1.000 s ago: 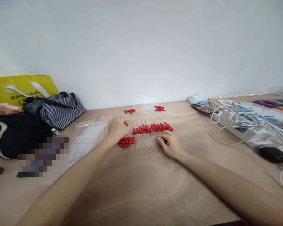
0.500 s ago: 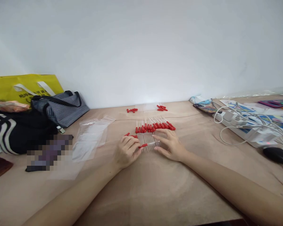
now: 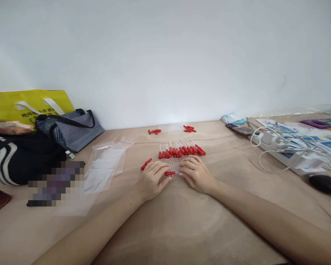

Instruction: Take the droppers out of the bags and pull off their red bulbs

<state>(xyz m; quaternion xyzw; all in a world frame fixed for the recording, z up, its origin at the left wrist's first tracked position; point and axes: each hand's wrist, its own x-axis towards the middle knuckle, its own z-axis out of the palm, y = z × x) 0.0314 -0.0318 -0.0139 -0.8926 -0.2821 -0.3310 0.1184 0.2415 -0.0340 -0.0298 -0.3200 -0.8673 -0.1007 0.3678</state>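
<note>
Between my hands lies a dropper: a red rubber bulb [image 3: 170, 173] sits at the left end of a thin clear tube. My left hand [image 3: 153, 180] is closed about the bulb, thumb below it and fingers above. The tube goes into the closed fingers of my right hand [image 3: 196, 173], which hide most of it. Under and between the hands lies a row of bare clear tubes [image 3: 172, 164]. Just beyond them is a row of droppers with red bulbs [image 3: 179, 151]. Loose red bulbs [image 3: 146, 164] rest beside my left hand's knuckles.
Farther back are more red bulbs [image 3: 154, 131] and clear tubes [image 3: 175, 129]. Clear plastic bags [image 3: 105, 165] lie left, near a striped bag [image 3: 71, 129] and a yellow bag [image 3: 52, 97]. A power strip [image 3: 289, 158] with tangled cables and a black mouse [image 3: 325, 183] occupy the right.
My right hand has moved in along the tube toward the bulb, and its fingers have closed up. The bulb and my left hand have shifted slightly right.
</note>
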